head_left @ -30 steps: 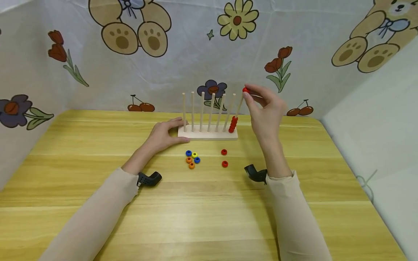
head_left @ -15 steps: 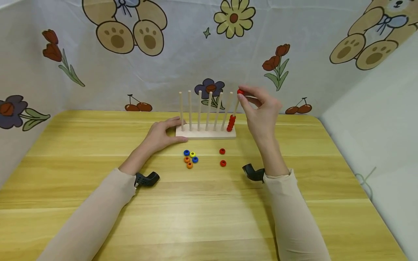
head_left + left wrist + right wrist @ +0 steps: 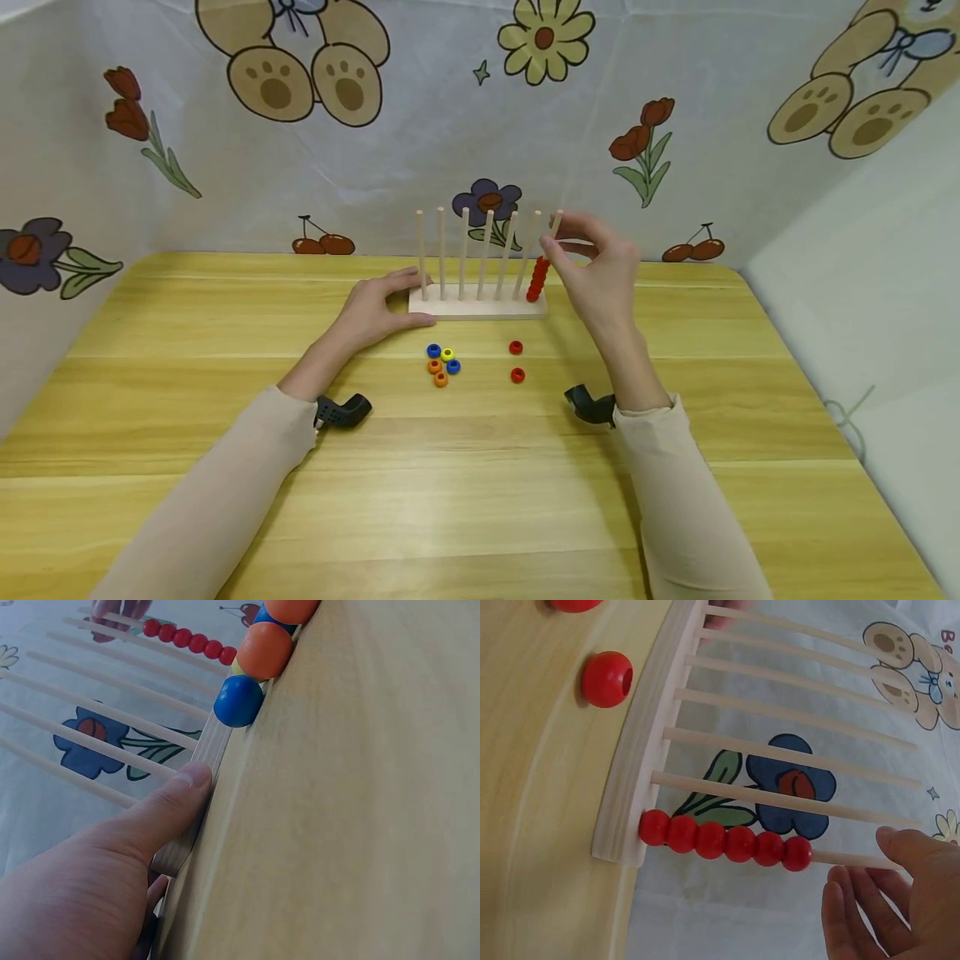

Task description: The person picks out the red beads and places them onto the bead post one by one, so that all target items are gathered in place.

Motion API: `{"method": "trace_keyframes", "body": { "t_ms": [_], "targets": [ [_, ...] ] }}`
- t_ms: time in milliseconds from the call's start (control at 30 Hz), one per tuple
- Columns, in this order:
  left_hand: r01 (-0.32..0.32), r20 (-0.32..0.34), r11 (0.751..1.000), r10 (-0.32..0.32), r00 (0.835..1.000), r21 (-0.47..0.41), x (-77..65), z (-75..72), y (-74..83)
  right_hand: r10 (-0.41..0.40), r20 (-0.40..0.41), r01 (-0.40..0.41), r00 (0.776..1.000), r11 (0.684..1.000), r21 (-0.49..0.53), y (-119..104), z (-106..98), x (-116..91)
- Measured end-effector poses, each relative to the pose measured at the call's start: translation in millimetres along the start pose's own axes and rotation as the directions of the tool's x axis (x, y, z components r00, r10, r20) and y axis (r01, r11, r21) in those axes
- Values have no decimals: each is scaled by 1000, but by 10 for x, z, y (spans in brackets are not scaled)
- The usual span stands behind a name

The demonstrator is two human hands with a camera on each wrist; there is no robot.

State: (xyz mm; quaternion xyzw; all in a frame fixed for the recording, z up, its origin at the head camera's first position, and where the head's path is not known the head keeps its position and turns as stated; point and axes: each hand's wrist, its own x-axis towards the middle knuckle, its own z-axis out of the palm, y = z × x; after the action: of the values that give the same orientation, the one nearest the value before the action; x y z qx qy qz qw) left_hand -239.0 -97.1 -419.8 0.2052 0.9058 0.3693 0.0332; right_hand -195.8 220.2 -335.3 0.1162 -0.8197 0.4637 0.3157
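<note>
A wooden peg rack (image 3: 487,310) with several upright pegs stands on the table. My left hand (image 3: 369,310) grips the left end of its base, thumb along the front edge, as the left wrist view shows (image 3: 97,877). Several red beads (image 3: 710,840) are stacked at the bottom of the rightmost peg. My right hand (image 3: 606,271) is around the upper part of that peg, thumb on one side and fingers on the other, loosely bent. No bead shows between them in the right wrist view.
In front of the rack lie two loose red beads (image 3: 516,347). Left of them is a small cluster of blue beads (image 3: 433,351), orange beads (image 3: 440,380) and a yellow bead (image 3: 447,355). A printed cloth (image 3: 420,150) hangs behind the table.
My right hand has come down from the tip of the rightmost peg. The red bead it pinched there is now on the stack. The left hand stays on the base.
</note>
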Motion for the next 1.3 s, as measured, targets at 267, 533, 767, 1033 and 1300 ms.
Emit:
{"method": "trace_keyframes", "body": {
  "t_ms": [267, 533, 767, 1033, 1300],
  "targets": [
    [5, -8, 1000, -5, 1000, 3, 21, 27, -18, 68, 108, -62, 992, 996, -61, 103, -17, -123],
    [3, -4, 1000, -3, 1000, -5, 26, 16, -9, 123, 135, -111, 983, 989, -94, 245, -204, -321],
    [8, -2, 1000, -8, 1000, -3, 15, 6, -11, 178, 327, -148, 928, 983, -112, 271, -305, -476],
    [5, -5, 1000, -5, 1000, -2, 8, 6, -24, 180, 663, -217, 727, 976, -26, 222, -253, -568],
    [8, -3, 1000, -8, 1000, -4, 15, 2, -22, 124, 797, -163, 591, 986, -33, 177, -150, -606]
  ]
}}
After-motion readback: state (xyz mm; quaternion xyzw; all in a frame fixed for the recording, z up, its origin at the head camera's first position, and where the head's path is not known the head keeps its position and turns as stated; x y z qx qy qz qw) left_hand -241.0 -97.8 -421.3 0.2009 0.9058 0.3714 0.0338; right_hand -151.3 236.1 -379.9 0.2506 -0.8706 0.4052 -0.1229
